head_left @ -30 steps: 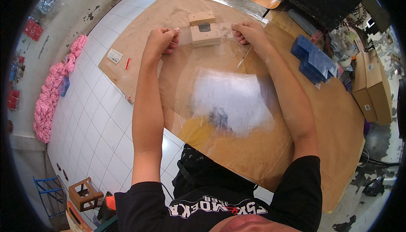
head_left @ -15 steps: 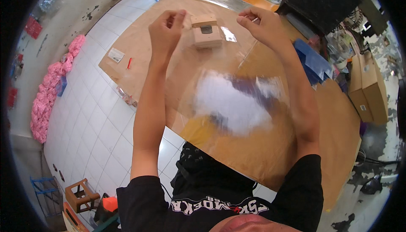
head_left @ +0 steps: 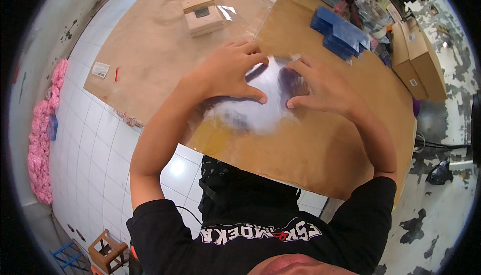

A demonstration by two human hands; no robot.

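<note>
Head view shows both hands pressed flat on a clear plastic sheet (head_left: pixel 260 109), which lies on the brown surface (head_left: pixel 320 150) just in front of the person. The sheet seems already laid down and mostly flat; what is left, as I judge, is to smooth it fully, because a whitish cloudy patch is visible in it between and below the hands.

The left hand (head_left: pixel 228 74) lies on the left part of the sheet with fingers (head_left: pixel 250 49) spread wide and thumb pointing toward the other hand; it grips nothing. The right hand (head_left: pixel 320 87) is just beside it, fingers also open and flat, thumbs near but apart.

Beyond the sheet, further up, stands a small wooden block (head_left: pixel 202 14). To the right of the sheet, far side, is a stack of blue pieces (head_left: pixel 340 34), and cardboard boxes (head_left: pixel 418 54) behind.
</note>
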